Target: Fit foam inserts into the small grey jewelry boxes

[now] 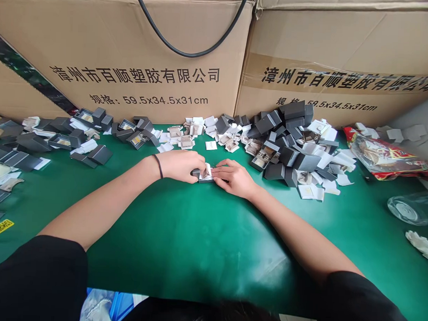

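Observation:
Between my two hands, on the green table (183, 239), sits a small black box (206, 181) with a white paper insert (208, 171) sticking up out of it. My left hand (184, 166) is closed at the box's left side, its fingertips at the insert. From the right, my right hand (234, 178) grips the box's other side, thumb below and fingers above. Both hands hide much of the box. Just beyond them lies a small white square card (211, 145).
A pile of black boxes and white papers (288, 144) lies at the right rear. More black boxes (35, 142) spread along the left. Cardboard cartons (162, 32) wall off the back. On the right are a red-edged plastic packet (382, 154) and a clear glass (412, 208).

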Demonstrator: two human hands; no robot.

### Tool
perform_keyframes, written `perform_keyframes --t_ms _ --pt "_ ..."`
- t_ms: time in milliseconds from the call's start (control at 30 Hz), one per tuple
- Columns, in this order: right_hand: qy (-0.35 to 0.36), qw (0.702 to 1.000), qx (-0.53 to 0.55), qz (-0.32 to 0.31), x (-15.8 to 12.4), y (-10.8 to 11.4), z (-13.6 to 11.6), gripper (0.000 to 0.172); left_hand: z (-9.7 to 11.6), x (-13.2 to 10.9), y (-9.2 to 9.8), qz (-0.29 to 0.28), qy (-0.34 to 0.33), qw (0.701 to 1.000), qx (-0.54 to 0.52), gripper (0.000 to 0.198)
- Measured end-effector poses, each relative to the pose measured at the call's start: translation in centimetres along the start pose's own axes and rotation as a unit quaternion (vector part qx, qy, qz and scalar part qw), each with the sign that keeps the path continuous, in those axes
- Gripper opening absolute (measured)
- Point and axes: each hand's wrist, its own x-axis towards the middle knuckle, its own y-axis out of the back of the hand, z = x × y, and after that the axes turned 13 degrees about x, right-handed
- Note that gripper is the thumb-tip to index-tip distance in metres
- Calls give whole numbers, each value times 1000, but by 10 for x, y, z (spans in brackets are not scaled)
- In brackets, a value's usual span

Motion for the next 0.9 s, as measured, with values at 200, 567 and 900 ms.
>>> perform_keyframes --t_ms 200,567,900 --pt "-53 995 56 57 6 -3 -5 29 4 -1 2 -4 8 1000 -1 19" --pt "-180 964 149 124 12 -15 -16 33 1 -6 -15 112 20 992 -55 32" --pt "-168 967 112 153 11 -17 -16 35 8 -1 -83 240 135 888 -367 64"
